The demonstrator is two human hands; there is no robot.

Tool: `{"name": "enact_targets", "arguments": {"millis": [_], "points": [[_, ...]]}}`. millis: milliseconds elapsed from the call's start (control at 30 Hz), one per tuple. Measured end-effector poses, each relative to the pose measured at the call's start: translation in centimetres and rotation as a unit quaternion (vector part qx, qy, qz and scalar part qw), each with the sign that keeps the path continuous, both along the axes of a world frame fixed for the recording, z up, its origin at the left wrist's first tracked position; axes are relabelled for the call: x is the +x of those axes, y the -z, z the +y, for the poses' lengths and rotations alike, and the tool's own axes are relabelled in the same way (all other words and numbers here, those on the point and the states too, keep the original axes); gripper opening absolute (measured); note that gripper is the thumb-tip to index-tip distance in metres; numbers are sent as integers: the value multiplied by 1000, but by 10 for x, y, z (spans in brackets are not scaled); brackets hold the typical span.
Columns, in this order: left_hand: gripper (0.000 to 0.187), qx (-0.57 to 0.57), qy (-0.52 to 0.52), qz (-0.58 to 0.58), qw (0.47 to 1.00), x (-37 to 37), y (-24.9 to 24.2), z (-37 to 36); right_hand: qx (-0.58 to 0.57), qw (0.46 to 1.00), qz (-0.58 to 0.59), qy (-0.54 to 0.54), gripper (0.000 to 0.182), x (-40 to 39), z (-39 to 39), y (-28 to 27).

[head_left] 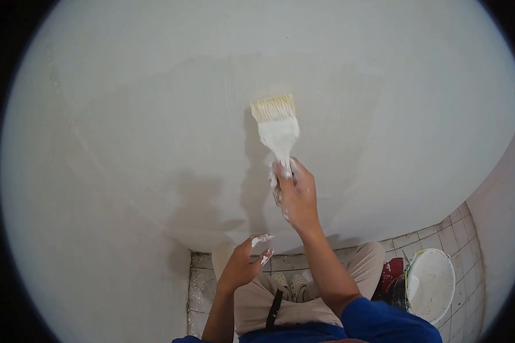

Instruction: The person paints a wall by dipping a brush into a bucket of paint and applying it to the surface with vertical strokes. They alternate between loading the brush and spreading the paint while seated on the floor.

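My right hand is wrapped round the handle of a wide paintbrush, its fingers smeared with white paint. The brush points up, with its pale yellow bristles against the white wall. White paint coats the brush's body and streaks the bristles. Lower down, my left hand hangs over my lap with thumb and fingers apart and nothing between them. White paint covers its fingertips. A darker, damp-looking patch spreads over the wall around the brush.
A white bucket with pale paint inside stands on the tiled floor at my right. Beside it sits a dark red object. Walls meet at a corner on the left, and another wall rises on the right.
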State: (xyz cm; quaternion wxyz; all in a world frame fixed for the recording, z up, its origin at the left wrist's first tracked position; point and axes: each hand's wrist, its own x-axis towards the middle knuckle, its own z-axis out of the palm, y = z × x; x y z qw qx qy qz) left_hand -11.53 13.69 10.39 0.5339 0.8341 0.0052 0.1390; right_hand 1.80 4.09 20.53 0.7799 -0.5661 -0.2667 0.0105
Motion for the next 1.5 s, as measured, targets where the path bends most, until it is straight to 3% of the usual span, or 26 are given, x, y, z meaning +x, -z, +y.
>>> {"name": "enact_targets", "arguments": {"millis": [100,267,300,500,600,700,733,800,900,967,1067,1167,1233,1267,1400,1500], "points": [[32,2,7,-6,1000,-1,-7,-1,16,999,12,26,20,16,25,32],[30,14,-44,-22,999,-4,6,6,29,987,157,-18,21,-18,-1,96],[30,7,-60,-24,998,-5,6,11,49,980,188,-30,21,-24,-3,95],[28,-41,-103,-37,993,-1,1,24,100,989,105,-22,21,-10,11,12],[28,-32,-97,-45,994,1,1,22,42,996,47,65,21,6,32,68],[29,-11,-104,-40,994,-1,1,20,15,975,220,4,19,-21,13,111],[29,-14,-106,-31,994,-3,4,21,20,974,225,7,18,-26,4,114],[29,-18,-105,-21,994,-2,5,23,34,972,232,11,17,-29,-14,106],[29,-24,-92,-11,995,-2,1,22,89,989,107,46,18,-11,-29,49],[28,-36,-83,-17,996,2,-1,20,24,991,-74,107,17,3,-32,1],[26,-58,-61,-22,996,12,-2,13,50,982,-128,132,17,20,-20,-48],[26,-52,-47,-28,997,20,3,12,-77,960,-182,196,18,44,-11,-27],[26,-58,-39,-41,997,23,8,14,-87,957,-182,207,20,30,-8,12],[26,-57,-38,-52,996,25,11,16,-65,977,-121,160,18,24,-10,42],[26,-17,-58,-52,997,26,4,21,26,993,111,8,17,5,-34,41],[27,-19,-60,-21,998,20,-7,22,24,998,-18,63,21,12,-41,-23]]}}
